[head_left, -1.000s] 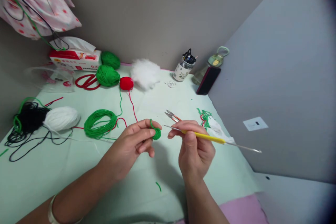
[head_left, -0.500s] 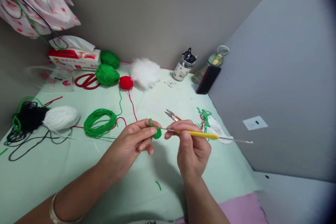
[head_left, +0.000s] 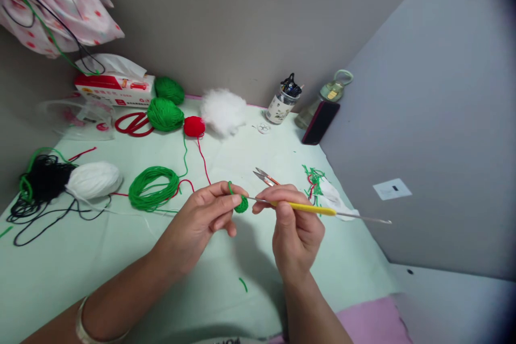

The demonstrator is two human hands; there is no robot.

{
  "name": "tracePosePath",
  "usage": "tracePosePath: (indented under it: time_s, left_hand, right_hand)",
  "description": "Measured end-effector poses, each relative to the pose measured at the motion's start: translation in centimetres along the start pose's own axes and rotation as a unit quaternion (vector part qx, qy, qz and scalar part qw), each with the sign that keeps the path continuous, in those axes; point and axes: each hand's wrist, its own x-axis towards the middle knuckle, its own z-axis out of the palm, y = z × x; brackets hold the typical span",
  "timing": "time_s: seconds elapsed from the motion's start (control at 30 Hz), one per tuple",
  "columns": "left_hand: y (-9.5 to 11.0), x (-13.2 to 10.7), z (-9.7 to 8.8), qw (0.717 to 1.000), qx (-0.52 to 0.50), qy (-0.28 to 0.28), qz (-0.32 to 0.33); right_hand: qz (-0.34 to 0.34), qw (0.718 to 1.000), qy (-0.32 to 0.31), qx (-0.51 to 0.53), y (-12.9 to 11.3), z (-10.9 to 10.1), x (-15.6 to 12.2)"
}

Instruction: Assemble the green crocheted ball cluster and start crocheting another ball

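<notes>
Between the thumb and fingers of my left hand [head_left: 209, 209] is a small round green crochet piece [head_left: 242, 205]. A loop of green yarn stands up over the left index finger. My right hand [head_left: 296, 226] grips a crochet hook [head_left: 310, 207] by its yellow handle, pen-fashion. The hook's thin metal shaft reaches left to the green piece; its tip is hidden at my left fingertips. The other metal end points right, over the table. Just beyond my right hand lie thread snips [head_left: 265, 176], their blades pointing away to the left.
Coiled green yarn [head_left: 151, 188], a white yarn ball [head_left: 94, 179] and tangled black yarn [head_left: 48, 183] lie left. Behind are red-handled scissors [head_left: 133, 124], a red ball [head_left: 194, 126], white stuffing [head_left: 223, 111], a pen jar [head_left: 279, 107] and a phone [head_left: 321, 122]. Yarn scraps [head_left: 315, 180] lie right.
The free right end of the crochet hook has dipped very slightly. Both hands keep nearly the same place and grip.
</notes>
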Motion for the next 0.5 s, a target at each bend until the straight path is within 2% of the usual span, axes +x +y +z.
tracePosePath:
  time_s: [0.13,0.33,0.5]
  left_hand:
    - [-0.02,-0.09,0.10,0.999,0.018,0.005,0.029]
    - [0.15,-0.63,0.18,0.997,0.069,-0.013,0.044]
    - [0.54,-0.70,0.37,0.995,0.078,0.003,0.055]
  right_hand:
    - [0.011,1.000,-0.004,0.012,-0.02,-0.03,-0.01]
    - [0.107,0.987,-0.002,0.121,0.39,-0.04,-0.22]
    - [0.146,0.975,-0.014,0.165,0.33,0.11,0.07]
